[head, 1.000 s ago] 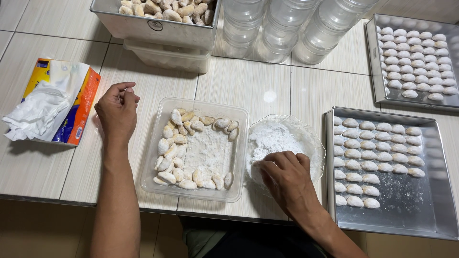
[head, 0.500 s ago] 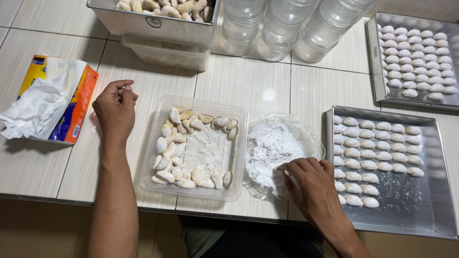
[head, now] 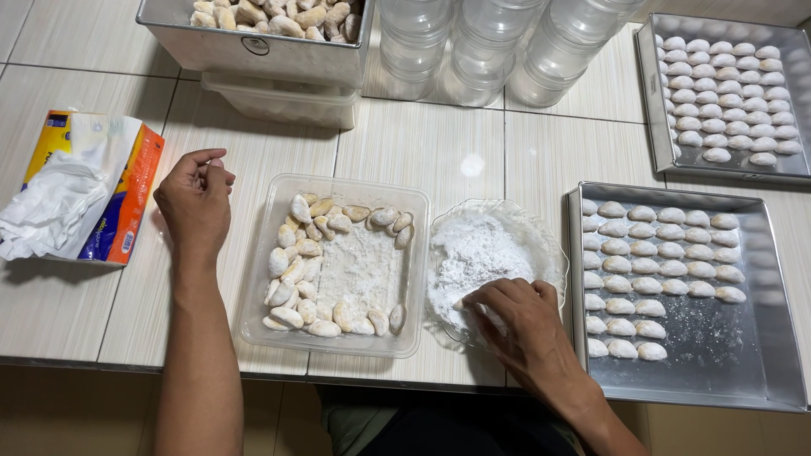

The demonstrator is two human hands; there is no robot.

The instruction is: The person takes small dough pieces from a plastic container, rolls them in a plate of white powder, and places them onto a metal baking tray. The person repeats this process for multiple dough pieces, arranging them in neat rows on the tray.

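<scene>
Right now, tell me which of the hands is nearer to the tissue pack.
Left. The left hand rests on the table just right of the tissue pack, apart from it. The right hand is far off to the right, fingers in the glass dish of white powder.

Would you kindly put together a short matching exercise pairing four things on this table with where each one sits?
Things:
1. tissue pack
2. glass dish of white powder
3. clear plastic tub of crescent cookies
4. stack of clear round containers

Places:
A. under the right hand, beside the near metal tray
B. far edge, centre
C. far left of the table
D. between the two hands, right of the left hand

Pairs: 1-C, 2-A, 3-D, 4-B
</scene>
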